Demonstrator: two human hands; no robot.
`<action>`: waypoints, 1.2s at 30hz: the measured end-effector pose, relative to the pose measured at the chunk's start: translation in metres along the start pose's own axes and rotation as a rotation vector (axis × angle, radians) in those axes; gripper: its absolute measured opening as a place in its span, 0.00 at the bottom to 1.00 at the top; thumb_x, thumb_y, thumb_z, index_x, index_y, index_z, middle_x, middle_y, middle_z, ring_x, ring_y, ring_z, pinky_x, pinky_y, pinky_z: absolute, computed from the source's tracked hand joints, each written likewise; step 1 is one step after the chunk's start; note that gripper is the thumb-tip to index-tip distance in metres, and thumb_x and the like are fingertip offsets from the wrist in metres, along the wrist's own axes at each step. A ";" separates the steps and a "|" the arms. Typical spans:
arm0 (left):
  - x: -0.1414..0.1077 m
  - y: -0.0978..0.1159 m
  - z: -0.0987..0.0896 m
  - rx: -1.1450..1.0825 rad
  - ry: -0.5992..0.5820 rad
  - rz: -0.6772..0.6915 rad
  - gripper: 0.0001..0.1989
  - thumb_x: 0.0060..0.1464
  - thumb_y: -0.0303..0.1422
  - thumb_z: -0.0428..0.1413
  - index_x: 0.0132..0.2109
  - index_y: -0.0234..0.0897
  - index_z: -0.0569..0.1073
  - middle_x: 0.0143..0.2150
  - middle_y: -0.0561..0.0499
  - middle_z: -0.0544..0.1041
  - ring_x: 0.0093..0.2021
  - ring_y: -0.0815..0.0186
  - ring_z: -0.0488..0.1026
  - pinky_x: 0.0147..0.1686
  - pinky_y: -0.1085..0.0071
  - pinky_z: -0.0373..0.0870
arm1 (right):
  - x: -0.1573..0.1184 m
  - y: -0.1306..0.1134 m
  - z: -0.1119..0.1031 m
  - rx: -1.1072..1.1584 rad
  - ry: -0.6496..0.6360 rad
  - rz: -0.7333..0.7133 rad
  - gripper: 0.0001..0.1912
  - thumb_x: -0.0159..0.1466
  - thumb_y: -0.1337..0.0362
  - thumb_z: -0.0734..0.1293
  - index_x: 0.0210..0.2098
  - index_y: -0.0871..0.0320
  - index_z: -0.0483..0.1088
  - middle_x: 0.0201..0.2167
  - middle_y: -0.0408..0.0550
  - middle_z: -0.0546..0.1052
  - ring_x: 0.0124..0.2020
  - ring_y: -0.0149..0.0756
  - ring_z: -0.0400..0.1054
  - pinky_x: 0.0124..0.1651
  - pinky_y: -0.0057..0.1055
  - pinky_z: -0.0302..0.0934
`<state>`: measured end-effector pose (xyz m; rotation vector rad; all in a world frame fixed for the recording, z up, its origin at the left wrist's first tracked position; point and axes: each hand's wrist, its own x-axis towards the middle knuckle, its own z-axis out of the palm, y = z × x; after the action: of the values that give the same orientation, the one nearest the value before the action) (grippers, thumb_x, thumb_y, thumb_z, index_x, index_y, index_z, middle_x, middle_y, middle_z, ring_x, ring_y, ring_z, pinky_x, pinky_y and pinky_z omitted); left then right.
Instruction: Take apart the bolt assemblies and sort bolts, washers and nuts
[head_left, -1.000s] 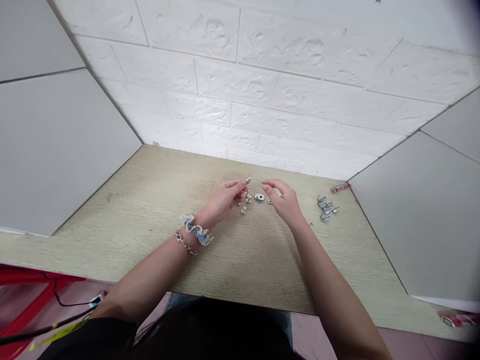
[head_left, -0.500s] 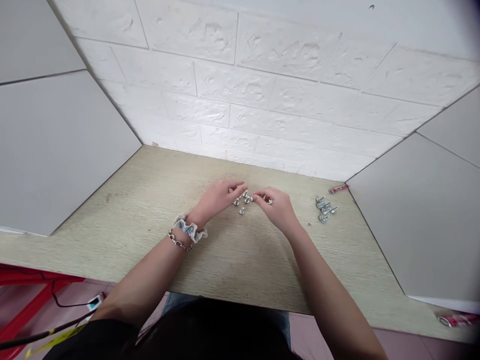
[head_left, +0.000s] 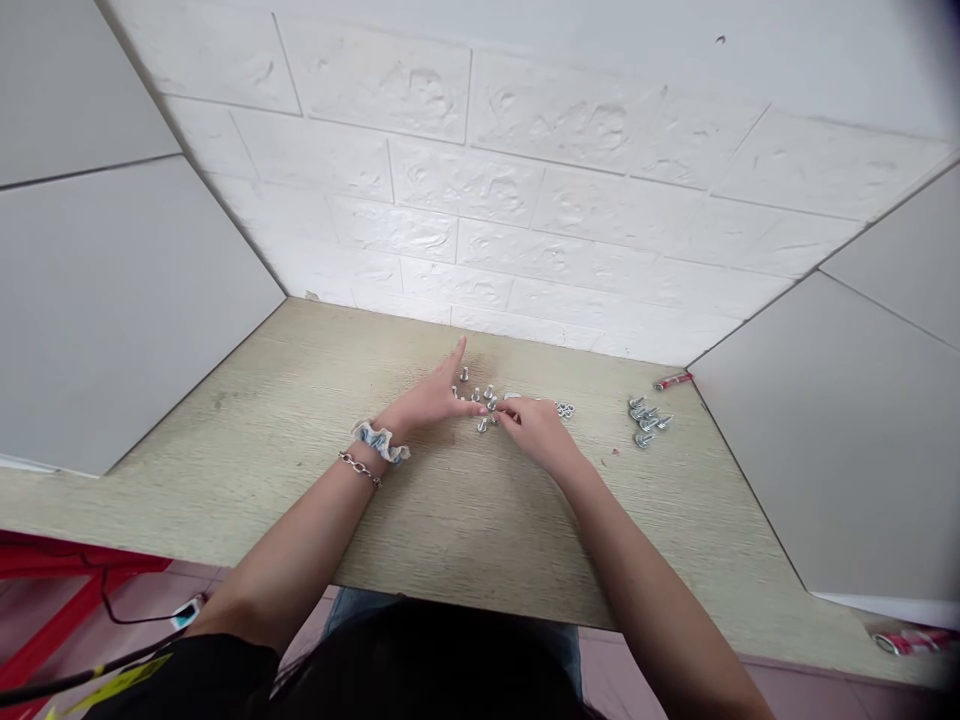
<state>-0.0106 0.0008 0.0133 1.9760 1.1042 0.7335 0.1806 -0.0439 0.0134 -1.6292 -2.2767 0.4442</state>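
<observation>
Several small silver bolts, among them one standing bolt (head_left: 464, 374) and a nearer bolt (head_left: 482, 425), stand in a loose group on the wooden tabletop (head_left: 450, 520). My left hand (head_left: 431, 400) is open at the left of the group, thumb stretched toward the bolts and fingers pointing to the wall. My right hand (head_left: 536, 430) is closed in a pinch at the right edge of the group. A small silver bolt shows partly at its fingertips, most of it hidden. Several silver nuts (head_left: 565, 410) lie just beyond my right hand.
A pile of larger silver bolts (head_left: 645, 420) lies farther right. A red cylinder (head_left: 673, 381) lies behind it by the right grey panel (head_left: 825, 450). Another red cylinder (head_left: 911, 641) lies at the near right corner. A white brick-patterned wall (head_left: 495, 240) closes the back; a grey panel (head_left: 135, 320) stands left.
My left hand has turned and spread, uncovering bolts behind its fingers. My right hand has moved slightly left and nearer, and the nuts beyond it now show.
</observation>
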 end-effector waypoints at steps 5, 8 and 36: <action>0.003 -0.006 0.009 -0.057 -0.057 -0.024 0.63 0.32 0.44 0.65 0.65 0.37 0.31 0.65 0.35 0.45 0.63 0.52 0.48 0.59 0.58 0.47 | -0.002 -0.002 -0.003 -0.051 0.009 0.037 0.11 0.61 0.62 0.58 0.31 0.56 0.71 0.33 0.45 0.76 0.37 0.35 0.68 0.42 0.31 0.50; 0.002 -0.003 0.012 -0.084 -0.073 -0.027 0.63 0.32 0.43 0.65 0.65 0.38 0.30 0.64 0.35 0.49 0.62 0.52 0.52 0.58 0.59 0.49 | -0.004 -0.004 -0.005 -0.028 0.015 0.048 0.09 0.60 0.61 0.59 0.33 0.57 0.70 0.33 0.46 0.76 0.36 0.34 0.67 0.42 0.31 0.50; 0.008 0.001 0.028 0.065 -0.141 0.065 0.26 0.41 0.39 0.61 0.48 0.37 0.68 0.45 0.50 0.73 0.44 0.59 0.68 0.43 0.66 0.64 | 0.009 -0.001 0.011 0.036 -0.133 0.155 0.06 0.60 0.64 0.58 0.33 0.57 0.66 0.32 0.48 0.72 0.33 0.35 0.63 0.31 0.26 0.49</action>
<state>0.0146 -0.0018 -0.0002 2.0927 0.9949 0.5887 0.1724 -0.0370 0.0046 -1.8149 -2.2289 0.6454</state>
